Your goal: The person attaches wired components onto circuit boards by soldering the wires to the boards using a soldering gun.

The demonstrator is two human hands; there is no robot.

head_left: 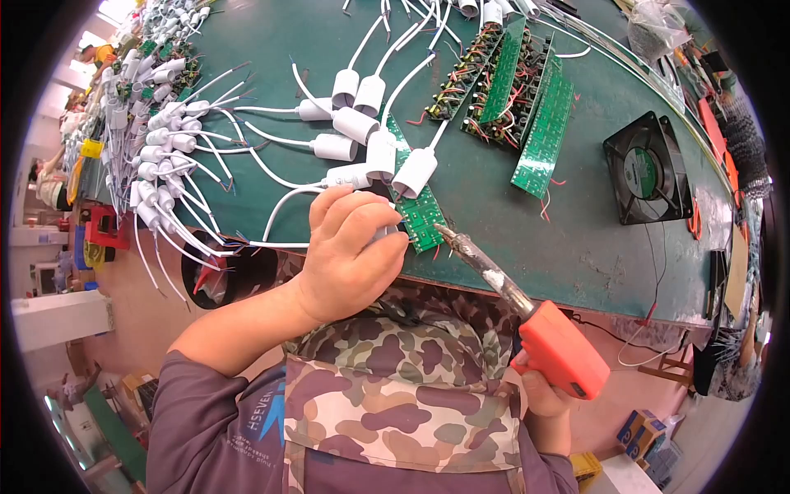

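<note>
My right hand [545,397] grips the red handle of a soldering gun [564,350]. Its metal tip points up and left, at the near end of a narrow green circuit board [422,216]; whether it touches cannot be made out. Beside that end, my left hand [350,251] has its fingers curled around a white lamp holder, mostly hidden by the fingers. A white cable [280,244] runs into that hand from the left. Several white lamp holders [355,125] with cables lie along the board, some covering part of it.
Bundled lamp holders [169,148] pile up at the left table edge. Green boards with components [543,136] lie at the far middle. A black fan [648,170] stands on the right, near orange-handled scissors [696,218]. Below the table's left edge sits a dark bin [247,276].
</note>
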